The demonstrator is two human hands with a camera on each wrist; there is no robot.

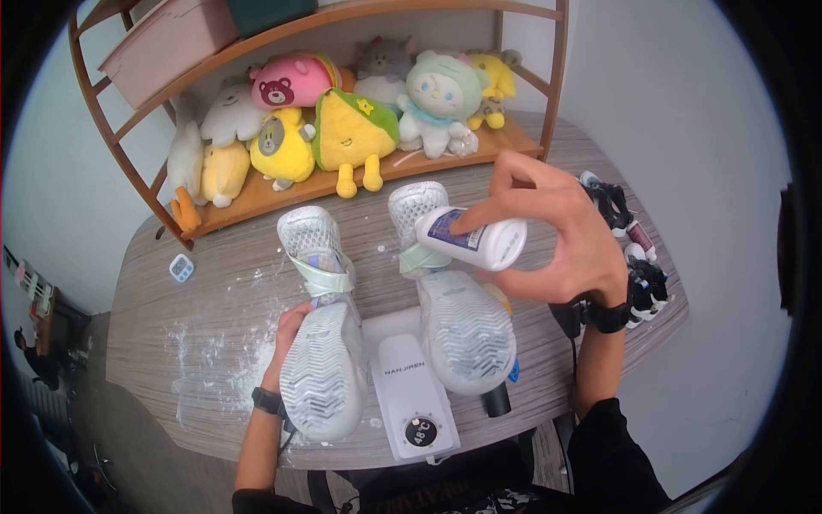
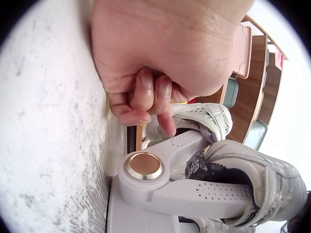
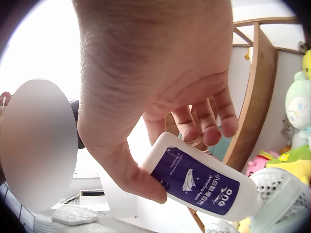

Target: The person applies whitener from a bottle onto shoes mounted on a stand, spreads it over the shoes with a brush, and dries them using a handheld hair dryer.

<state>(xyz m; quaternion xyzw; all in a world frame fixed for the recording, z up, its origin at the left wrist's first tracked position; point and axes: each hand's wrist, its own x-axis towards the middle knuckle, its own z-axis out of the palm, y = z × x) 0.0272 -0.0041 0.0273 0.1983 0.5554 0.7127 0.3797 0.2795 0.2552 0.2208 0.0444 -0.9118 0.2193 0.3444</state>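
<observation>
My right hand (image 1: 556,227) holds a white bottle of whitening agent (image 3: 194,182) between thumb and forefinger, its other fingers bent off it. Tilted on its side, the bottle overlaps the heel end of the right white shoe (image 1: 467,330) in the head view. Both shoes sit sole-up on the arms of a white shoe dryer (image 1: 411,385). Partly hidden by the left shoe (image 1: 321,368), my left hand (image 2: 160,63) is at that shoe's side. Its fingers (image 2: 143,94) bend toward the palm; I cannot tell whether they hold anything.
White smears mark the table (image 1: 188,343) left of the shoes. A small timer (image 1: 181,267) lies farther left. Plush toys (image 1: 355,128) line a wooden shelf (image 1: 479,167) behind. Small black-and-white items (image 1: 646,287) stand along the right edge. A black cylinder (image 1: 495,401) lies beside the dryer.
</observation>
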